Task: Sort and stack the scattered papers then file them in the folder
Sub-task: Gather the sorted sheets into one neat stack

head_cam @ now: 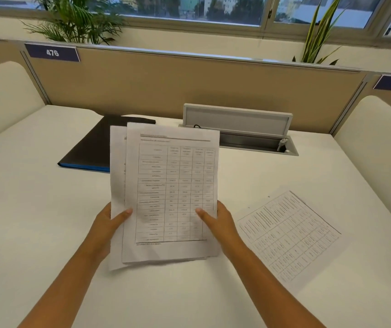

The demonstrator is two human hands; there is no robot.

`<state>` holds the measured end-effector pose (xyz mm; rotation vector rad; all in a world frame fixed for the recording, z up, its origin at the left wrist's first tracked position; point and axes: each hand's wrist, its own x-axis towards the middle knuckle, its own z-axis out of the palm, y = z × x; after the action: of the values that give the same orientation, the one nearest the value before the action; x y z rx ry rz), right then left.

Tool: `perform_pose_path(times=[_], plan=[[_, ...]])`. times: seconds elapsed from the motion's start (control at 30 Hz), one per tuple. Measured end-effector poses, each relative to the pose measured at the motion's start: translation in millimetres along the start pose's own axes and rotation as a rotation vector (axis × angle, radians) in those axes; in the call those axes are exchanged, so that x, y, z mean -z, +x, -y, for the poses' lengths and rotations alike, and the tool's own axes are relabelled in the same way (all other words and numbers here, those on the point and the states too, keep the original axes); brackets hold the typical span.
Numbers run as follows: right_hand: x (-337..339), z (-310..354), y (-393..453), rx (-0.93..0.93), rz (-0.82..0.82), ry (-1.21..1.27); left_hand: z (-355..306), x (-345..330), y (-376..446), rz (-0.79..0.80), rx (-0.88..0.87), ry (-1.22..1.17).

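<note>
Both hands grasp a loose stack of white printed papers [166, 190] above the white counter [35, 209]: the left hand [109, 223] pinches its left edge, the right hand [218, 221] its right edge, thumbs on the top sheet. A closed black folder with a blue edge [90, 147] lies behind, far left. One printed sheet [289, 235] lies flat at right.

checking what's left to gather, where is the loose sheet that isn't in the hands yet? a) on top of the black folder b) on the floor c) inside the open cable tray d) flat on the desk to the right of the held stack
d: the loose sheet lies flat on the desk, right of the stack held by both hands, apart from the black folder.
</note>
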<state>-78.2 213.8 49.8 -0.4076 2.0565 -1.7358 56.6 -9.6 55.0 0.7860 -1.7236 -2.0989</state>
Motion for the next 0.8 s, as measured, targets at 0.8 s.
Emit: perform_pose_path(times=[0.8], plan=[[11.5,24.5,-0.1,0.209,-0.016,0.077,-16.8,-48.3,-1.2,-0.015,-0.145,0.215]])
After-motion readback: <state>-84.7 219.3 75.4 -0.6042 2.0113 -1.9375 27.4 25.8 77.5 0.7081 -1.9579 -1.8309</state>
